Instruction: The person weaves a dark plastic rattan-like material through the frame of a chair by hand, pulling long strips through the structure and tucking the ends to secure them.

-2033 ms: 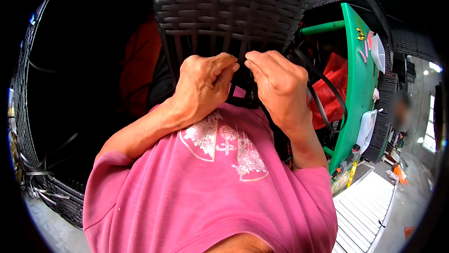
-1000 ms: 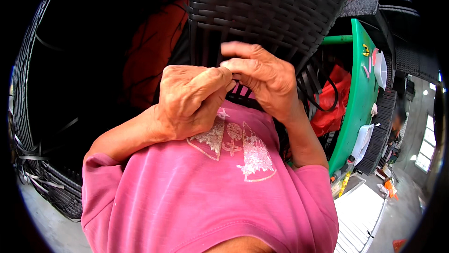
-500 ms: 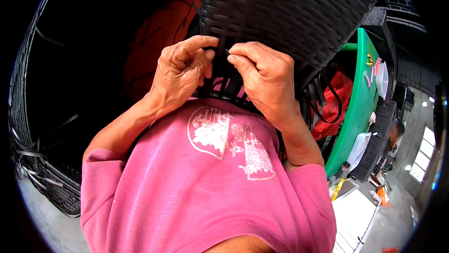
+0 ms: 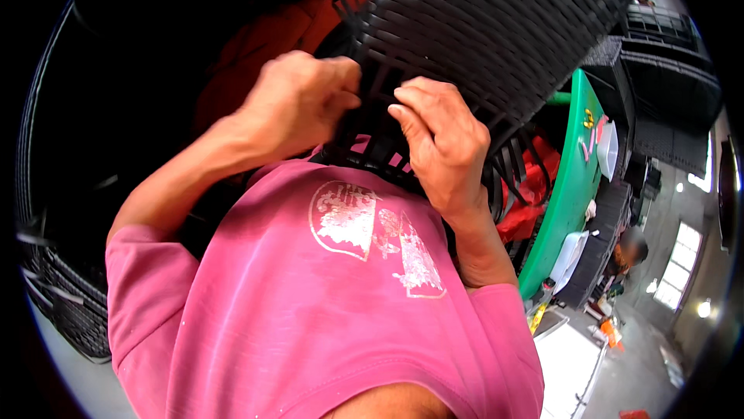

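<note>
A black woven panel of flat strips (image 4: 496,32) leans in front of me, with loose strip ends (image 4: 515,167) hanging along its lower edge. My left hand (image 4: 298,101), blurred by motion, is closed with curled fingers at the panel's lower left corner. What it grips is lost against the dark. To its right, my right hand (image 4: 446,136) is held in a pinch, thumb and forefinger close together, just in front of the weave. Anything between those fingertips is too small to make out. Dark strips run down between the two hands.
At right stands a green board (image 4: 562,179) with a white tray (image 4: 608,148) and small yellow and pink items by it. Red material (image 4: 523,214) lies behind the loose strips. More black wicker (image 4: 62,295) stands at lower left. A person (image 4: 629,252) is far right.
My left hand has turned and pulled up and slightly left, its elbow swinging outward. My right hand has shifted slightly right and down. The whole view has tilted a little.
</note>
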Tool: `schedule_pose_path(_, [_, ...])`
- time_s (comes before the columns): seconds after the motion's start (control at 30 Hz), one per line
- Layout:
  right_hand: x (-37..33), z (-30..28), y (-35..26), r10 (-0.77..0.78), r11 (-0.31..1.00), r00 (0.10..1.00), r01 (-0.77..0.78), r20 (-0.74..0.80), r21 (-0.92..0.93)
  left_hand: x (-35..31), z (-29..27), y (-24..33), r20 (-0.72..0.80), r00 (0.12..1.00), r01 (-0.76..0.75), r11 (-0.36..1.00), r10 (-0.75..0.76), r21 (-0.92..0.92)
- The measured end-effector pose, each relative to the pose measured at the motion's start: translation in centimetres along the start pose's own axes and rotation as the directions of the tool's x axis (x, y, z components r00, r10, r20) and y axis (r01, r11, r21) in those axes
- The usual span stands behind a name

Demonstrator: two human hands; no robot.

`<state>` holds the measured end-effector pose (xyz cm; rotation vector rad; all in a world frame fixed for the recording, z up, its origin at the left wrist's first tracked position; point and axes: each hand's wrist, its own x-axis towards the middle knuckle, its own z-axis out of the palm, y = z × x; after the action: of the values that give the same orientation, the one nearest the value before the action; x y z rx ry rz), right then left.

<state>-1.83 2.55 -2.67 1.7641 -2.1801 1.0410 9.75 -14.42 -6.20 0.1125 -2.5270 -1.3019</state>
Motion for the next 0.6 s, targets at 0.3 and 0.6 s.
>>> schedule_pose_path(0.3, [-4.3, -10.9, -0.8, 0.226, 0.884, 0.923, -0.329, -0.311, -0.332, 1.6, -17.7, -9.1, -0.689, 0.724, 0.556, 0.623, -0.038, 0.55])
schedule_pose_path(0.6, [-7.2, -9.8, 3.1, 0.349, 0.931, 0.92, -0.363, -0.177, -0.048, 4.1, -5.1, 5.5, -0.742, 0.58, -0.233, 0.941, 0.336, 0.245])
